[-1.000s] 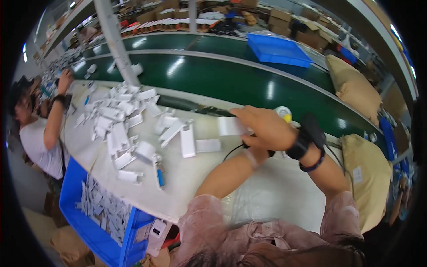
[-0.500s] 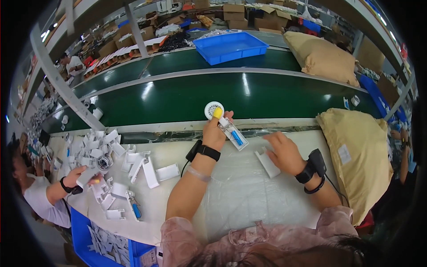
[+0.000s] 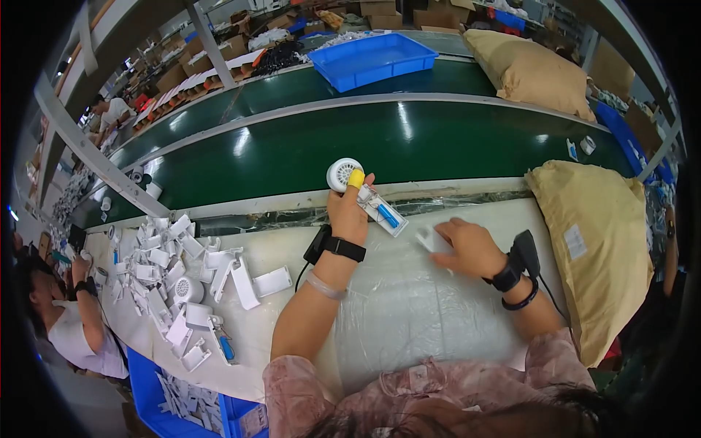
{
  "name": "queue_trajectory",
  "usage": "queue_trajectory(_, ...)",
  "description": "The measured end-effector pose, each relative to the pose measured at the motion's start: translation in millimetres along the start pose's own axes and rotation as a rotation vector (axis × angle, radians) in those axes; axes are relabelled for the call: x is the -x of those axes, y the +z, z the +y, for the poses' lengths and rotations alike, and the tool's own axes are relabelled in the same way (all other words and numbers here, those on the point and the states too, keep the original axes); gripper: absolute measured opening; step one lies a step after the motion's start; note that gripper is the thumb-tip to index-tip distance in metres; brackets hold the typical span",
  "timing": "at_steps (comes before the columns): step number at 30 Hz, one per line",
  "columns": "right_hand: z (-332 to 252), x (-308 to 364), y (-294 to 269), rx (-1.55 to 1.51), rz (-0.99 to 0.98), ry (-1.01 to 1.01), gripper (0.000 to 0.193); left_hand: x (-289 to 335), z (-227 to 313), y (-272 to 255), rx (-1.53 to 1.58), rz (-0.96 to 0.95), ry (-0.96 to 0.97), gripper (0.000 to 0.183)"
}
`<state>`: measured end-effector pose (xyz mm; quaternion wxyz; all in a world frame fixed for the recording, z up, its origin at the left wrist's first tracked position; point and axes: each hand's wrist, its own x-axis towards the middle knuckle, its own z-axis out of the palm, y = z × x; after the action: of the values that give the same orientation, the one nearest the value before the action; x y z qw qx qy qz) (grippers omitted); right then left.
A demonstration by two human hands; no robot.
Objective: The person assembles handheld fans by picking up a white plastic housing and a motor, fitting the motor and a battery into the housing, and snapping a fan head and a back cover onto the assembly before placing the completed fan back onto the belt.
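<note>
My left hand is closed around a small white handheld fan, with a yellow cover on the thumb, which rests by the round grille. The fan's handle lies open and slants down to the right, showing a blue battery and thin wires inside. To the right, my right hand grips a white plastic handle cover, blurred by motion, just above the worktable. A gap separates the cover from the fan.
A pile of white plastic fan parts covers the table's left side, with a co-worker beyond it. Below stands a blue bin of white pieces. A tan sack lies right. Behind runs a green conveyor; farther back is a blue tray.
My right hand has picked up the handle cover from the table and moved it slightly up and left. The fan tilts a little differently. The co-worker's hand has withdrawn from the pile.
</note>
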<state>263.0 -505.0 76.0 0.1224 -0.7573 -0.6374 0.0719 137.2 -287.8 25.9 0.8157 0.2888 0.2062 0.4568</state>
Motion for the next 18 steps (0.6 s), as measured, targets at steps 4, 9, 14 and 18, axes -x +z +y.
queue_trajectory(4,-20.6,-18.9,-4.0,-0.201,0.193,-0.077,0.051,4.4,-0.8,1.3,-0.035,-0.002,0.015,0.032)
queue_trajectory(9,-42.3,-30.5,10.8,0.103,0.441,-0.291,0.052,4.7,0.8,4.6,-0.001,0.075,-0.005,0.029)
queue_trajectory(14,-40.8,-37.5,15.4,0.092,0.468,-0.225,0.055,4.0,-1.0,3.9,-0.019,0.066,0.009,0.031)
queue_trajectory(18,-32.5,-39.6,19.4,0.086,0.480,-0.189,0.055,7.3,-4.2,5.3,-0.087,0.057,0.044,0.031)
